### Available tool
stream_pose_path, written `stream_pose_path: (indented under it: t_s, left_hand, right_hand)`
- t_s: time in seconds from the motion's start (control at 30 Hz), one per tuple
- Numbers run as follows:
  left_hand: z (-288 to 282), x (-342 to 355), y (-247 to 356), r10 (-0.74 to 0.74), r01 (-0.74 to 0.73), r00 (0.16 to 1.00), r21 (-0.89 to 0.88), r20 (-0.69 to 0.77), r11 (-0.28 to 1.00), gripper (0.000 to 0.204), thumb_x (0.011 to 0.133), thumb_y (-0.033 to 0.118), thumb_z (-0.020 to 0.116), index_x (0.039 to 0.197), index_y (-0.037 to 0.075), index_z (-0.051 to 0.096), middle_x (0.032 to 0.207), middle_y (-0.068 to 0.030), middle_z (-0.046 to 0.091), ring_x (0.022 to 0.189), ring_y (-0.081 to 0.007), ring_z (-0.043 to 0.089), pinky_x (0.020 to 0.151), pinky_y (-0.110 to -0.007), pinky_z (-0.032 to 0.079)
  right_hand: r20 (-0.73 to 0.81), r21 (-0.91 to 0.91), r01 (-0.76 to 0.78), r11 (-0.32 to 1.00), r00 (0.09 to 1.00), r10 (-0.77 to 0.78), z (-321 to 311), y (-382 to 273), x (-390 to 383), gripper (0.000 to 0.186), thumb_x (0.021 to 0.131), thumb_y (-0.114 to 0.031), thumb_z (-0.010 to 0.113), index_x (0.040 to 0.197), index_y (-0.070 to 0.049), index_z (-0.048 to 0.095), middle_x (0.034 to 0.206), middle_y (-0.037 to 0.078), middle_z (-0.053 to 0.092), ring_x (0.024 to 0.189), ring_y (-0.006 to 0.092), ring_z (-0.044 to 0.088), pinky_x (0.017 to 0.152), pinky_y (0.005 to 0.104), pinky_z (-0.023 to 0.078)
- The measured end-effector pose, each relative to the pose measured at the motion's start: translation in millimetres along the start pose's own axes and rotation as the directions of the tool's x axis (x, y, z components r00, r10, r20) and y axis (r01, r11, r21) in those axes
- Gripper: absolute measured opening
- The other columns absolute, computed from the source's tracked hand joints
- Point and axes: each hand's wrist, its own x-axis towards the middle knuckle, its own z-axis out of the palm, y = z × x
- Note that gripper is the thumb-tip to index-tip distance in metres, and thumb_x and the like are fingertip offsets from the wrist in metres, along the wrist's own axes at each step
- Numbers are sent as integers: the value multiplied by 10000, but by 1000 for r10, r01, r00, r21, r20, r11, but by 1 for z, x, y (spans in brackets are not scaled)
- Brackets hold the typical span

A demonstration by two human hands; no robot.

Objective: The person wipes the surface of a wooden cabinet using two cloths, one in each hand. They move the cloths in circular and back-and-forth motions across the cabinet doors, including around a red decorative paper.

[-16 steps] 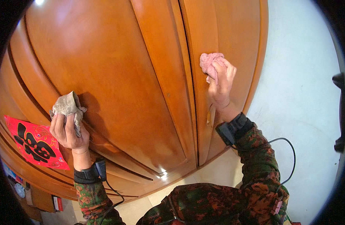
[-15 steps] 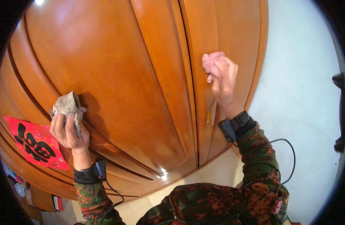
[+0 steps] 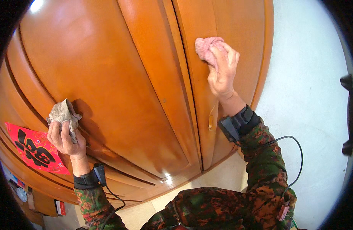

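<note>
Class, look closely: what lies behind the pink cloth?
Brown wooden door shows around the pink cloth in the right hand; the patch directly behind is covered and cannot be seen.

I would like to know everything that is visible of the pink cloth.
The pink cloth is bunched and wrinkled, with a soft, towel-like texture. The person's right hand grips it from the lower right, hiding part of it. It appears to lie against the orange-brown wooden surface, toward the upper right of that surface in the picture. Whether it is wet, I cannot tell.

Left fingers (image 3: 65, 132) hold grey cloth (image 3: 61, 111), right fingers (image 3: 231, 57) pink cloth (image 3: 205, 48).
</note>
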Motion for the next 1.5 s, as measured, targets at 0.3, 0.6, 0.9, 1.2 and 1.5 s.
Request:
stream_pose_path:
  t_s: [0.3,0.6,0.9,1.2,1.5]
  left_hand:
    - [-1,-4,-3,-31,29,999,52,40,998,239,812,53,689,1050,53,705,1176,-161,625,1092,-374,576,949,-466,469]
    - [-4,2,-1,4,-7,998,69,57,998,206,857,102,675,1041,14,705,1144,-176,650,1070,-376,596,942,-457,466]
    - [-2,2,0,-24,18,998,97,59,995,200,792,57,695,991,57,709,1115,-141,660,1066,-355,598,945,-456,471]
    - [-30,-67,69,60,-40,962,-78,267,996,101,733,107,691,828,89,721,1045,-94,653,1015,-339,567,899,-528,451]
    - [-27,-13,53,35,3,963,-141,267,990,204,699,75,713,902,76,726,1052,-105,650,1057,-357,577,897,-497,473]
  right_hand:
    - [-250,-256,-288,923,942,225,-27,97,50,456,838,-21,642,1275,-144,601,1207,138,536,1157,342,451,962,434,408]
    - [483,379,298,876,744,-462,-28,-19,-21,137,818,-156,610,928,-91,660,1070,40,661,1041,271,615,863,441,436]
    - [240,45,457,888,858,-453,6,-13,52,311,738,-21,634,1035,-100,681,1158,93,616,1120,326,540,919,429,441]
    - [-50,-124,410,904,907,-418,31,-14,38,466,706,84,630,1110,-134,711,1226,115,571,1130,337,513,1013,441,441]
    - [-8,-133,422,897,904,-427,29,-3,37,487,721,92,604,1142,-134,697,1253,141,555,1141,356,502,1024,451,435]
